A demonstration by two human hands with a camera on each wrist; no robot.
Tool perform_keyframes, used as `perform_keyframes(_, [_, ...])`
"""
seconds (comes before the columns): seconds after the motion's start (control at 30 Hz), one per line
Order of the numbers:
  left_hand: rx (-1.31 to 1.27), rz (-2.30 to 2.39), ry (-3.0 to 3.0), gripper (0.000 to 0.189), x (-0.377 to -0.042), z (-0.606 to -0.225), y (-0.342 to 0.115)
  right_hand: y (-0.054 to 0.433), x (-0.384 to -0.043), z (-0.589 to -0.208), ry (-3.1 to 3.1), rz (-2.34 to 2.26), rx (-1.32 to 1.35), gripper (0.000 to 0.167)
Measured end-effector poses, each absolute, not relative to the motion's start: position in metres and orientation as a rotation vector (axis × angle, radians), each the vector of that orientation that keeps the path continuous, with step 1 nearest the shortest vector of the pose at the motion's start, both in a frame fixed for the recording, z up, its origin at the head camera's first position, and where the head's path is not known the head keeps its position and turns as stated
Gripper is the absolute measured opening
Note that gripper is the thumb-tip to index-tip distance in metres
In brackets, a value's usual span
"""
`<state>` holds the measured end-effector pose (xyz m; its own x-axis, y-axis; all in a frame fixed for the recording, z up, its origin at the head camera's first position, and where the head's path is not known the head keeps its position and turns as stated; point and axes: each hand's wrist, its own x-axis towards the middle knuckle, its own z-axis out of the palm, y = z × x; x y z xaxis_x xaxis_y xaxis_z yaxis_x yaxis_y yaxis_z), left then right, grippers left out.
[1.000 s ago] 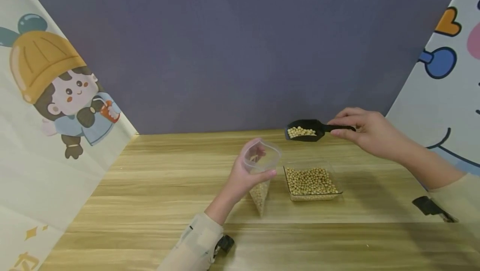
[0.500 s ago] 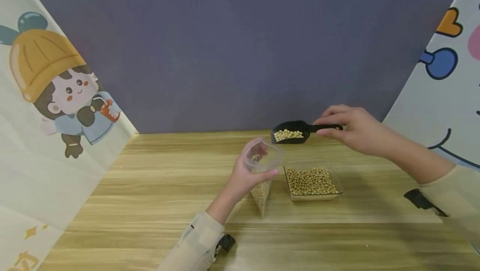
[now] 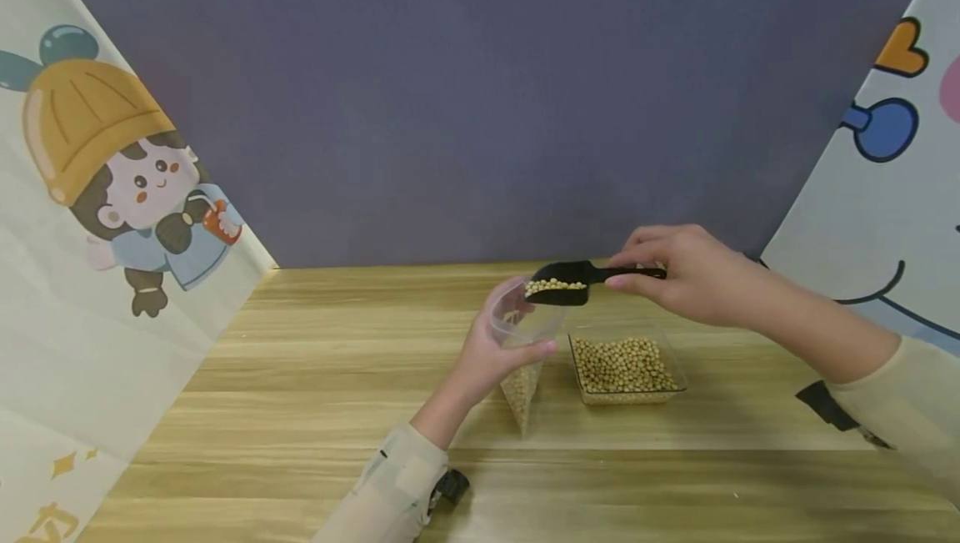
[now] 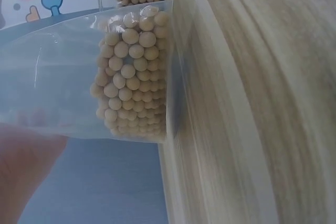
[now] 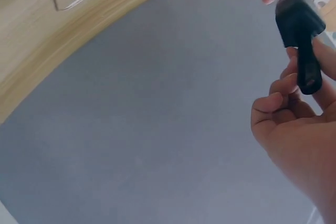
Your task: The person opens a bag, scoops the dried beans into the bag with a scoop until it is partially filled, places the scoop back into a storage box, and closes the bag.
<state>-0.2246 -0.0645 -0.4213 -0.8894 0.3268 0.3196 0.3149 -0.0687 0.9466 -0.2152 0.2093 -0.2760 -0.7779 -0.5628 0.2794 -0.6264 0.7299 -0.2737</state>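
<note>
In the head view my left hand (image 3: 487,351) grips a clear plastic bag (image 3: 525,384) round its upper part, its mouth held wide. Pale round soybeans (image 4: 131,77) fill the bag's bottom in the left wrist view. My right hand (image 3: 675,272) pinches the handle of a small black scoop (image 3: 573,276). Soybeans lie in the scoop (image 5: 299,19), and its front lip overlaps the bag's mouth in the head view. To the right of the bag stands a clear square container (image 3: 633,397) holding many more soybeans.
A wooden table (image 3: 300,376) bears the container. Behind it rises a plain grey-blue wall (image 3: 480,109). White panels with cartoon prints flank both sides, one with a child in a yellow hat (image 3: 97,126).
My right hand has moved left and slightly down, bringing the loaded scoop from above the container to the bag's mouth. The left hand and bag have stayed nearly still.
</note>
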Motion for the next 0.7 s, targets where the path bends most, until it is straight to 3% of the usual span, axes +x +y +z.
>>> perform_keyframes(0.7, [0.789,2.143,2.110,0.091,-0.224,-0.422,-0.064,0.186,-0.199,-0.266,-2.799,0.486,0.951,0.019])
